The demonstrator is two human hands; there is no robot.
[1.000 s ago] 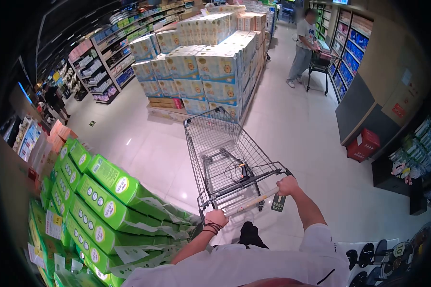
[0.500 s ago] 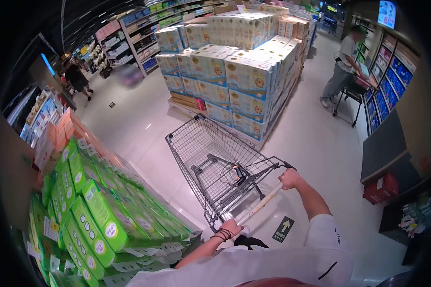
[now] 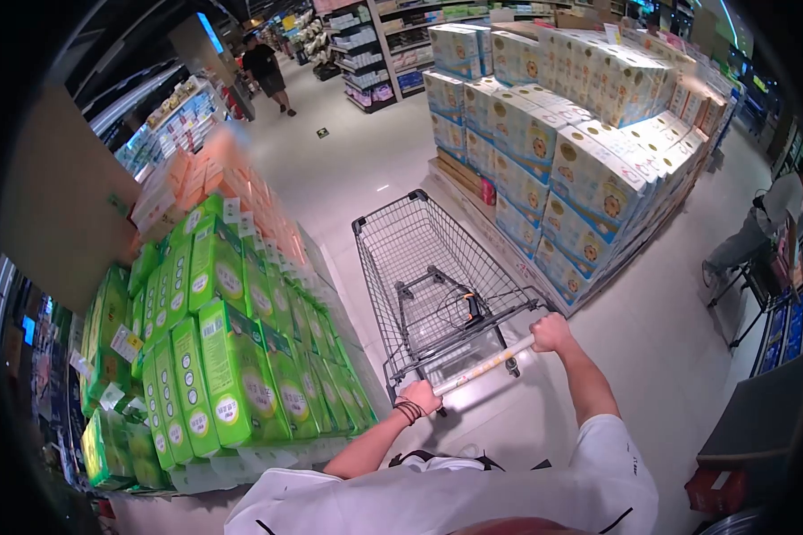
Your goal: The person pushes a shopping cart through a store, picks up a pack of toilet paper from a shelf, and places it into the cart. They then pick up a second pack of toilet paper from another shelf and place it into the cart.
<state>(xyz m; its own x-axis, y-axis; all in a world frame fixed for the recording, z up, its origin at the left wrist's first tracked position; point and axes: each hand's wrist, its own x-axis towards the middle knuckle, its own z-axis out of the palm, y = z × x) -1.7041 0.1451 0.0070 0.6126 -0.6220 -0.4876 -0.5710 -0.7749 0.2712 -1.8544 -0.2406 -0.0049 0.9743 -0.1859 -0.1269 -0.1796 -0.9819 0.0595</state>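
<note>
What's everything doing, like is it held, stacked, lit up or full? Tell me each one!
Left hand: closed around the handle
Right hand: closed around the handle
Handle: held at both ends
Shopping cart: on the floor, no packs inside
Green packs: stacked
White-and-blue packs: stacked in tiers
Blue screen: lit

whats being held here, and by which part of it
The shopping cart, by its handle: the left grip near the handle's left end, the right grip near its right end.
</note>
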